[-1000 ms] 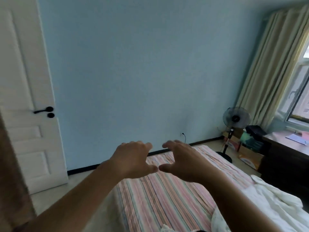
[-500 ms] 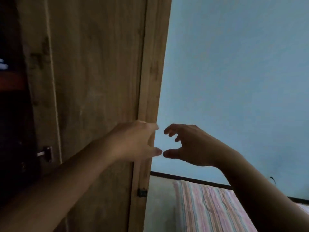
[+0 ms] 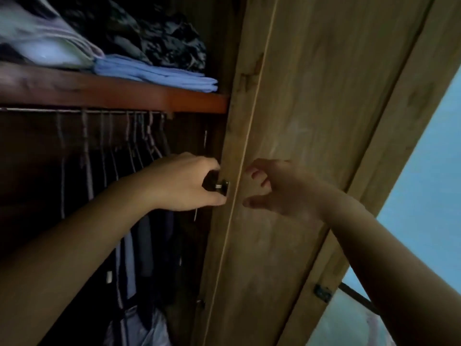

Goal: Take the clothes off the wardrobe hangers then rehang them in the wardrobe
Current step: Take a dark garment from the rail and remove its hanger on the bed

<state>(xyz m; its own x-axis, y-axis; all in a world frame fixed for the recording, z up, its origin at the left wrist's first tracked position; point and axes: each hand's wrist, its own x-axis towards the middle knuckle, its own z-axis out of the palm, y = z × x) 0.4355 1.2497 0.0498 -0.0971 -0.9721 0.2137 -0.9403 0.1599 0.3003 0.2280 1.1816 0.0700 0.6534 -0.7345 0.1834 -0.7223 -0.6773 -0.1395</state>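
Observation:
The wardrobe stands open at the left. Several thin hangers point(image 3: 139, 136) hang from a metal rail point(image 3: 50, 110) under a reddish shelf point(image 3: 112, 96). Dark clothes point(image 3: 144, 245) hang below them, partly hidden by my left forearm. My left hand point(image 3: 179, 183) is cupped around a small metal handle point(image 3: 222, 188) on the edge of the wooden door point(image 3: 311, 121); the handle shows between thumb and fingers and no touch is visible. My right hand point(image 3: 282, 191) hovers in front of the door panel, fingers loosely curled, holding nothing.
Folded blue cloth point(image 3: 154, 73), a pale striped pile point(image 3: 47, 46) and dark patterned fabric point(image 3: 162, 38) lie on the shelf. A light bag point(image 3: 139, 325) sits low in the wardrobe. The blue wall point(image 3: 424, 196) shows right of the door, with a hinge point(image 3: 321, 293) low on the door's edge.
The view has swung left from the bed and blue wall to the wardrobe's inside. Both hands kept their cupped pose; the left one now sits at the door handle.

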